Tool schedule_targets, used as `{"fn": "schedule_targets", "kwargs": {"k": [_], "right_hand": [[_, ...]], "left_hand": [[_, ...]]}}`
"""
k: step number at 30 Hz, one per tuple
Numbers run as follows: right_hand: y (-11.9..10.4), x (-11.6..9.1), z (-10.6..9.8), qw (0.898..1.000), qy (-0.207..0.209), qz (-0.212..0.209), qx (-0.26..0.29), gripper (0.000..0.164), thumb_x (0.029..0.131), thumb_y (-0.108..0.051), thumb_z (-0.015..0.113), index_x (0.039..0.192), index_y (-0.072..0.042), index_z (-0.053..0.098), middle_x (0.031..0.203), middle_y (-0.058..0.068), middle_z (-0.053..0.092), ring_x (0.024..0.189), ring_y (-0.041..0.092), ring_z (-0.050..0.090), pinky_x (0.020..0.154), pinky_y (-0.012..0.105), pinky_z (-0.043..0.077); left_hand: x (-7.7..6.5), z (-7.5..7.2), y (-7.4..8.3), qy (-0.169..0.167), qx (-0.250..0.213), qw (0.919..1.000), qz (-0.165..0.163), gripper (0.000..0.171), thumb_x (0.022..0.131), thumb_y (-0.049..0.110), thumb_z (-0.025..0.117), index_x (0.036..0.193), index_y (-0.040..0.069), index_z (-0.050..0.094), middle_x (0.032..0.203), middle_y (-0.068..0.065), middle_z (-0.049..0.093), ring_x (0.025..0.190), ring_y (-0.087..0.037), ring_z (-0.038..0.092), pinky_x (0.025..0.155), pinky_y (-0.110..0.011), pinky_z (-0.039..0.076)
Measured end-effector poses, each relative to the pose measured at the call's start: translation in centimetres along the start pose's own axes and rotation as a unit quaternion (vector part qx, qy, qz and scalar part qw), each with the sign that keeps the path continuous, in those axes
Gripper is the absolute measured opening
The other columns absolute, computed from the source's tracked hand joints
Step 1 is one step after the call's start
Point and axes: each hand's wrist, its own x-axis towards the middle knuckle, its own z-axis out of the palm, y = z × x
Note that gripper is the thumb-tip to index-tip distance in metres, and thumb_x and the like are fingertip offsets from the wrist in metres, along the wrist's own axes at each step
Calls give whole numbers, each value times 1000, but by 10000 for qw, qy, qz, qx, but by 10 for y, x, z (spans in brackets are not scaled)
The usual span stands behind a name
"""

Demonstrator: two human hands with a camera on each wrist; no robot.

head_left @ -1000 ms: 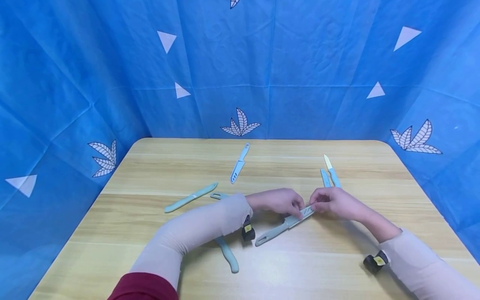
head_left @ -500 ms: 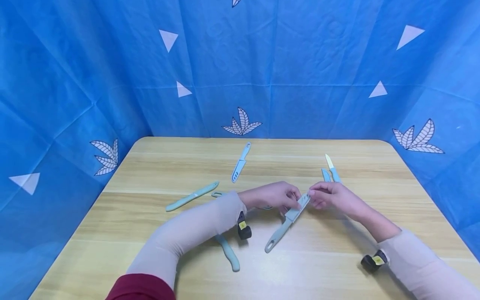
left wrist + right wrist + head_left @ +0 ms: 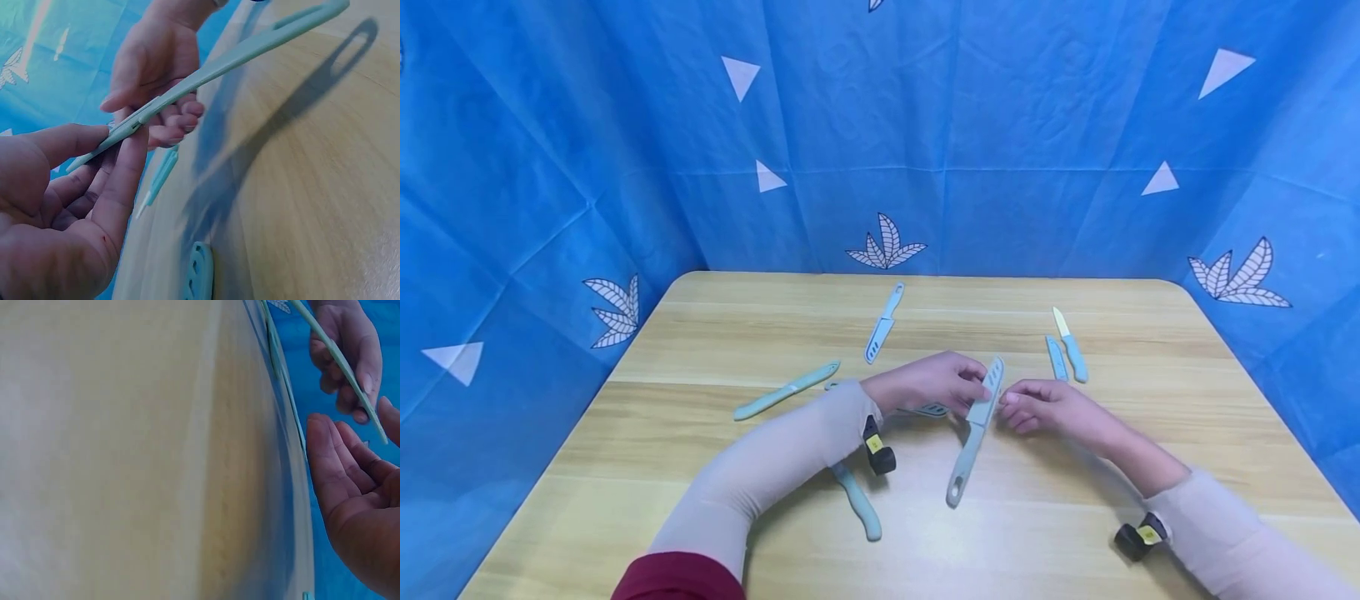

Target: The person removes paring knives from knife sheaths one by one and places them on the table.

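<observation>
My left hand (image 3: 936,379) pinches a pale green sheathed knife (image 3: 966,462) by its slotted sheath, between thumb and fingers. The knife is raised over the table, its handle with the hanging hole slanting toward me; its shadow falls on the wood in the left wrist view. My right hand (image 3: 1060,412) is just right of the sheath tip, thumb and fingers parted and holding nothing. In the right wrist view the knife tip (image 3: 380,431) comes in between the right thumb and fingers. Beneath the left forearm, a slotted sheath (image 3: 934,410) and a curved green handle (image 3: 859,504) stick out, partly hidden.
On the wooden table (image 3: 1037,533) lie a sheathed blue knife (image 3: 880,333) at the back and a slim green knife (image 3: 786,392) at left. An unsheathed paring knife (image 3: 1075,358) lies beside its blue sheath (image 3: 1056,358) at right. A blue curtain (image 3: 850,108) surrounds the table.
The left hand has lifted the sheathed knife and turned it more upright, tip away. The right hand has let go of the sheath tip and moved slightly off it.
</observation>
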Motion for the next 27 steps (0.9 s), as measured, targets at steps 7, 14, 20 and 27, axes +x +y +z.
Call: {"fn": "schedule_targets", "kwargs": {"k": [7,14,20,27], "right_hand": [[-1,-1,13,9994,-305,-89,161,41,103,-23,51,125,12,54,115,26,64,106,37,63,92,40,56],[1,-1,25,9959,-697,-86,567,43,104,-20,49,131,13,49,114,24,65,106,36,64,95,41,54],[2,0,31,9920,-922,-48,857,43,103,-17,52,131,15,48,115,29,62,102,38,65,93,44,55],[0,-1,32,9937,-857,-69,717,41,101,-18,54,125,15,52,115,30,61,99,30,66,90,43,57]], "left_hand": [[-4,-8,2,179,-723,9972,85,19,93,2,63,112,-2,63,92,-11,63,82,-20,66,82,-37,61],[-5,-14,0,379,-1193,9920,155,23,95,2,61,117,-2,59,99,-12,62,88,-22,66,85,-37,60],[-4,-16,-3,589,-1607,9849,256,24,95,-2,58,119,-4,56,104,-15,64,90,-24,66,86,-38,59],[-5,-17,-5,718,-1860,9795,288,31,96,-2,56,126,-7,51,115,-19,67,99,-29,68,88,-38,59]]}}
